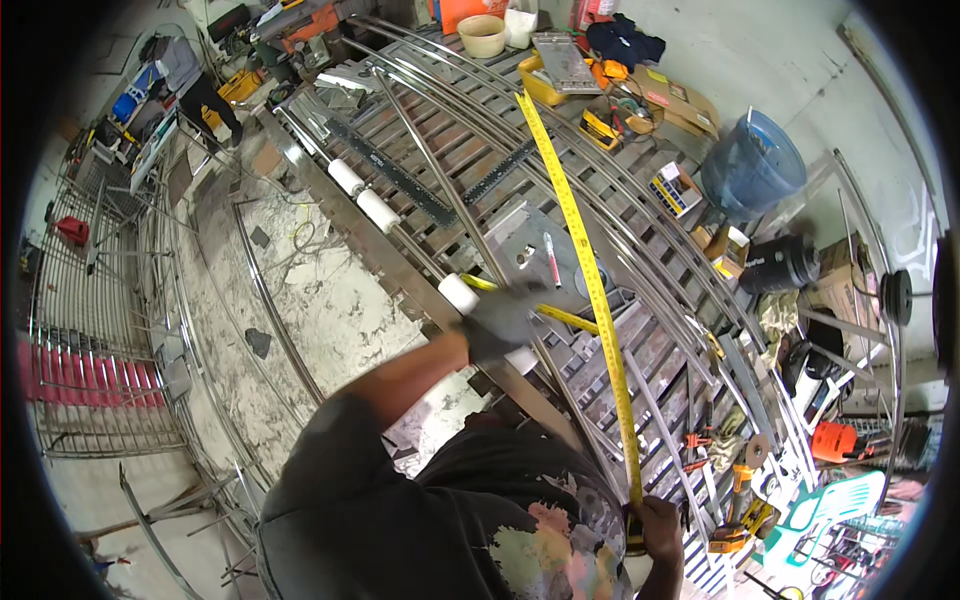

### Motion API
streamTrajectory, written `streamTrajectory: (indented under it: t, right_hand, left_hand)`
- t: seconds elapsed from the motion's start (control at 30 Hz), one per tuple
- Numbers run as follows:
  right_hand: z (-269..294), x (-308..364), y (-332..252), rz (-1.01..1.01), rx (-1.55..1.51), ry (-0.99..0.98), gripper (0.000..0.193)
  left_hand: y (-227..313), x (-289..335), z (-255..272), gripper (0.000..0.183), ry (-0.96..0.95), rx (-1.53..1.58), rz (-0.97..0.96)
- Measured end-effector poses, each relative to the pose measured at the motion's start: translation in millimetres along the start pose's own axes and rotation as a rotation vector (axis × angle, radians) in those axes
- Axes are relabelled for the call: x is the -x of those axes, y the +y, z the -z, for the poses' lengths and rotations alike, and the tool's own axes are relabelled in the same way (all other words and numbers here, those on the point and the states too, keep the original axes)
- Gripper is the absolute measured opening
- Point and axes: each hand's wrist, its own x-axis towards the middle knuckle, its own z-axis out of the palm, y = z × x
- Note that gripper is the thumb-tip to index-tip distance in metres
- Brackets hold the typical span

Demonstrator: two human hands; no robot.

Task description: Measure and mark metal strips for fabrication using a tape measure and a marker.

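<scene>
My right hand (661,530), bare, is closed round a tape measure at the lower edge; its case is mostly hidden. From it the long yellow tape blade (590,275) runs out across the slatted metal bench to its far side. My left hand (505,322), in a grey glove, is over the bench's near edge, its fingers smeared by motion. A second yellow strip (567,319) shows on both sides of the glove; whether the hand grips it cannot be seen. Close by are a white roller (459,293), a red-and-white marker (552,262) and a metal plate (520,232).
Long metal tubes (440,85) and a black carpenter's square (400,185) lie on the bench. To the right stand a blue bucket (752,165), an angle grinder (745,480) and a green plastic chair (825,515). Another person (190,80) stands far left; metal grilles (90,300) lean left.
</scene>
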Motion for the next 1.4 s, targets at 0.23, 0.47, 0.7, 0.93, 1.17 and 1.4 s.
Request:
streamTrajectory:
  t: [0.23,0.47,0.7,0.93,1.17,1.4]
  right_hand:
    - [-1,0,9,-0.035,-0.143,-0.109,0.025]
    - [12,59,140,0.089,-0.126,-0.381,0.038]
    - [21,156,297,-0.033,-0.167,-0.423,0.025]
    - [28,170,306,0.168,-0.056,-0.249,0.022]
    - [2,139,236,0.151,-0.060,-0.072,0.026]
    - [-14,72,124,0.198,0.017,-0.001,0.032]
  left_hand:
    - [163,55,-104,0.058,-0.400,0.765,0.336]
    - [126,56,-98,0.043,-0.177,0.466,0.094]
    - [65,-16,40,0.039,0.397,0.834,0.513]
    - [32,9,1,0.030,0.516,0.574,0.412]
    - [61,115,-136,0.083,0.006,-0.724,-0.067]
    - [45,118,-158,0.080,0.126,-0.567,-0.131]
